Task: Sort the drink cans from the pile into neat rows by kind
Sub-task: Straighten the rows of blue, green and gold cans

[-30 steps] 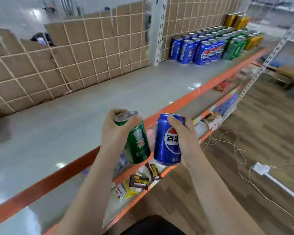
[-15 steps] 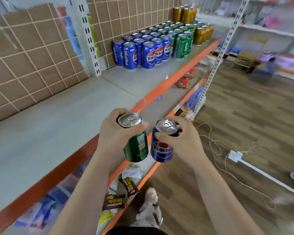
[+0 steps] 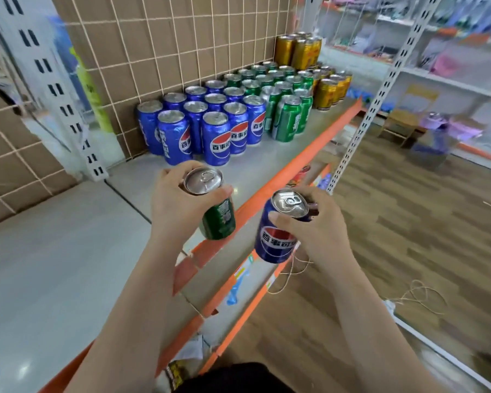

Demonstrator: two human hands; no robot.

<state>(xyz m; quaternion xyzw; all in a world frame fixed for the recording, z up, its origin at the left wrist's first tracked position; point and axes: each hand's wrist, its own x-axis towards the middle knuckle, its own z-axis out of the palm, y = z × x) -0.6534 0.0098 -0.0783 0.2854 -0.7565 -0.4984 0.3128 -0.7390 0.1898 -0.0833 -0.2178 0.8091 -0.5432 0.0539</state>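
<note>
Drink cans point(image 3: 240, 117): head view; a block of upright cans stands at the far right of the grey shelf point(image 3: 68, 251), against the gridded back panel point(image 3: 153, 46).
Blue cans point(image 3: 216, 140): nearest part of the block, in rows, packed side by side.
Green cans point(image 3: 288, 120): directly right of the blue ones, also in rows.
Gold cans point(image 3: 325, 93): at the far end beyond the green; taller gold cans point(image 3: 298, 49) stand behind them by the panel.
Left hand point(image 3: 176, 202): grasping a green can point(image 3: 219, 219) round its upper body, thumb lying across the near side below the rim. The can is tilted, top towards the camera, and held in the air above the shelf's orange front edge point(image 3: 309, 154).
Right hand point(image 3: 318, 222): grasping a blue can point(image 3: 275, 239), thumb on the near side under the rim, fingers round the far side. The can is slightly tilted, held out past the front edge.
Held cans: side by side, near each other, not touching; both apart from the block.
Surroundings: white perforated upright point(image 3: 380, 89), wood-pattern floor point(image 3: 408, 222), white cord point(image 3: 420, 296) lying on it.
</note>
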